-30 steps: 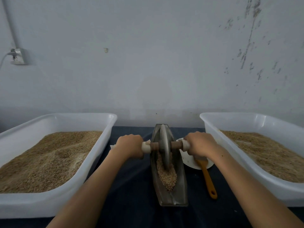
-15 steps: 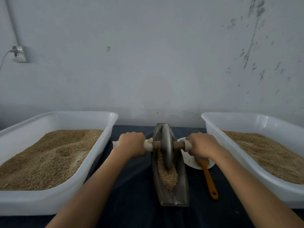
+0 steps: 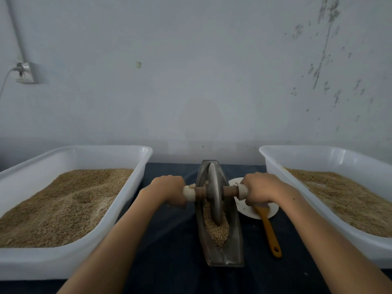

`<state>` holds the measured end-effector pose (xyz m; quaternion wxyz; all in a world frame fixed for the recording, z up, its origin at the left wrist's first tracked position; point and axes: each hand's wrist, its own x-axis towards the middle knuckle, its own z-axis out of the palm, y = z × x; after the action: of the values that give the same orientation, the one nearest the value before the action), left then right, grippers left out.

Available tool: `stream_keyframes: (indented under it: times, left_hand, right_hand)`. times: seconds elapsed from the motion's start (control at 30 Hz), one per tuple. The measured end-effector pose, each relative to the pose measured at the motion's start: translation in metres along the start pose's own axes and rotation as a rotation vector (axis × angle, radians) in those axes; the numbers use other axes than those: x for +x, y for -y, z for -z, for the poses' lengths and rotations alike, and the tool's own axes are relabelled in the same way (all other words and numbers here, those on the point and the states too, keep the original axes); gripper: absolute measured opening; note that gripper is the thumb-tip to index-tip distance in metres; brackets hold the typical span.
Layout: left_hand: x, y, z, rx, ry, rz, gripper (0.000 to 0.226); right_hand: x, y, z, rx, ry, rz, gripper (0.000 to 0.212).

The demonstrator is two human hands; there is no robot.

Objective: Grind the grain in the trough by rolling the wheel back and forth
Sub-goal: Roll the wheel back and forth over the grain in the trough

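Both my hands are wrapped round the axle of the wheel point(image 3: 213, 196): my left hand point(image 3: 169, 190) curls over the pale, cloth-like wrapping left of the disc, and my right hand point(image 3: 259, 190) clamps the matching end on the other side, knuckles up. Between my fists the bare axle shows as dark brown wood. That wheel is a thin, dull grey metal disc standing upright on its edge, its lower rim sunk into the grain point(image 3: 216, 229) at the centre of the frame. Coarse, tan and pebbly, the grain is heaped toward the near end of the trough point(image 3: 234, 240), a narrow boat-shaped channel of grey metal with smooth sloping walls, lying lengthwise on a dark blue cloth point(image 3: 167, 251). Just right of the trough sits a flat white plate point(image 3: 249, 211) with an orange-handled brush point(image 3: 269, 232) lying across its near edge. Lower left and lower right hold smooth white plastic tubs, the left tub point(image 3: 129, 196) and the right tub point(image 3: 280, 183), each filled with the same sandy kernels.
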<state>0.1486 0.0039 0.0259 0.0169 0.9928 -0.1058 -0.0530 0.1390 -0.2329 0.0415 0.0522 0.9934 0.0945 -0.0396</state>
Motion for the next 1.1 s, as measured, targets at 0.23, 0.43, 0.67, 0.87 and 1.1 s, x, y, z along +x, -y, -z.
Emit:
stream_keyframes:
  times: [0.23, 0.43, 0.67, 0.87, 1.1]
  left_hand:
    - [0.0, -0.001, 0.0, 0.005, -0.031, 0.007, 0.032]
    - [0.0, -0.011, -0.006, 0.182, -0.39, -0.002, 0.016]
    - [-0.001, -0.014, -0.006, 0.202, -0.356, 0.024, 0.016]
    - [-0.002, -0.002, 0.0, 0.027, -0.013, 0.008, 0.032]
    - [0.002, 0.005, -0.003, -0.058, 0.024, -0.02, 0.026]
  right_hand:
    - [0.005, -0.002, -0.003, 0.008, -0.007, -0.007, 0.018]
    - [0.011, -0.006, -0.024, 0.047, -0.267, -0.018, 0.011]
    - [0.006, -0.005, -0.024, 0.058, -0.265, -0.034, 0.01]
    - [-0.004, 0.001, 0.0, 0.008, 0.004, 0.007, 0.013]
    - [-0.005, 0.007, 0.0, -0.049, -0.083, -0.013, 0.015]
